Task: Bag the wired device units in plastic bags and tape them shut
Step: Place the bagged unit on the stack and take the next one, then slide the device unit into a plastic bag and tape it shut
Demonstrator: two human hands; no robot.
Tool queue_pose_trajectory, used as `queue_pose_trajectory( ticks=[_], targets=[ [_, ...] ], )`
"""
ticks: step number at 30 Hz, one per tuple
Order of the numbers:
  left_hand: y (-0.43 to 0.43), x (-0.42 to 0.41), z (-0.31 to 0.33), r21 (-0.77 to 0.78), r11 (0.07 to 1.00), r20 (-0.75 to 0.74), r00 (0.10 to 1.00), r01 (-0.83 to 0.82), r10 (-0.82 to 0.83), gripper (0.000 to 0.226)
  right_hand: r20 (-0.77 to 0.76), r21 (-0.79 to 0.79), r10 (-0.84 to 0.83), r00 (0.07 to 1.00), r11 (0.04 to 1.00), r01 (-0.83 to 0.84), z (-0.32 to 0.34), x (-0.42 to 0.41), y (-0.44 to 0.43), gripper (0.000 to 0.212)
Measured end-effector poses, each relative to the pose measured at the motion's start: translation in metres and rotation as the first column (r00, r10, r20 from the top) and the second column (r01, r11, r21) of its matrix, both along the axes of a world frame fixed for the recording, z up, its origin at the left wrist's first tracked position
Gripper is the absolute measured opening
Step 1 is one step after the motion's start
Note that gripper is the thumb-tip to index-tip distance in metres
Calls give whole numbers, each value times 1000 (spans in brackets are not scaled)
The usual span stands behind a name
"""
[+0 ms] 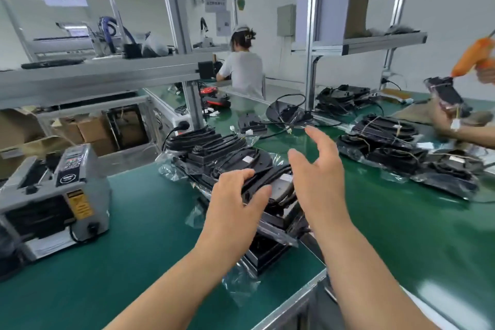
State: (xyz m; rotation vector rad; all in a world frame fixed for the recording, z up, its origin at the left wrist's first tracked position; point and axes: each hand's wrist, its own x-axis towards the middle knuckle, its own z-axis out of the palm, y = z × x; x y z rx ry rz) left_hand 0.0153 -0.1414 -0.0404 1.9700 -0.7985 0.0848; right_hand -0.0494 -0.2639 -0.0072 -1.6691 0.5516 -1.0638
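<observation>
hands meet over a stack of bagged units (270,225) lying on the green bench mat (139,236), to the right of the grey tape dispenser (53,195). the left hand (235,195) grips the near edge of the top unit (278,187), a black wired device in clear plastic, with fingers curled over it and thumb pressed to its side. the right hand (316,169) hovers just above the same stack, farther right of the dispenser, fingers spread and relaxed, holding nothing. beyond the dispenser and to its right, a second heap of bagged units (209,153) touches the stack. farther right of the dispenser, loose black units (385,142) with tan wires lie piled on the mat, and a single unit (286,112) with a looped black cable sits behind them. at the far right from the dispenser, another worker (468,136) holds a unit beside an orange glue gun (474,59). far behind the dispenser a person in a white shirt (243,72) faces away. cardboard boxes (88,128) sit just behind the dispenser.
</observation>
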Motion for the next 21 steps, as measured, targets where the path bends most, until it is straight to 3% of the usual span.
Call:
queue_pose_trajectory(
  ticks=[3, 6, 8, 10, 14, 17, 21],
  targets=[
    [-20, -7, -3, 159, 986, 182, 980, 52, -81, 63, -162, 151, -117, 980, 978, 142, -17, 5, -36, 69],
    [-36, -9, -11, 335, 942, 244, 963, 24, -111, 89, -166, 488, -95, 982, 857, 165, -38, 11, -56, 93],
    [-42, -7, -20, 421, 907, 254, 962, -14, -103, 99, -132, 654, -61, 989, 745, 133, -52, 16, -65, 91],
    [-42, -5, -33, 466, 882, 297, 950, -62, -90, 101, -137, 720, 17, 990, 688, 88, -64, 21, -67, 89],
    [-37, -5, -53, 483, 868, 445, 886, -115, -130, 86, -95, 784, 299, 950, 610, -113, -75, 28, -62, 71],
    [-31, -6, -59, 441, 894, 477, 864, -78, -160, 78, -141, 746, 314, 939, 657, -108, -70, 25, -57, 56],
    [-13, -7, -60, 172, 984, 523, 841, 56, -139, 69, -99, 491, 32, 995, 871, 21, -50, 18, -26, 63]
  ],
)
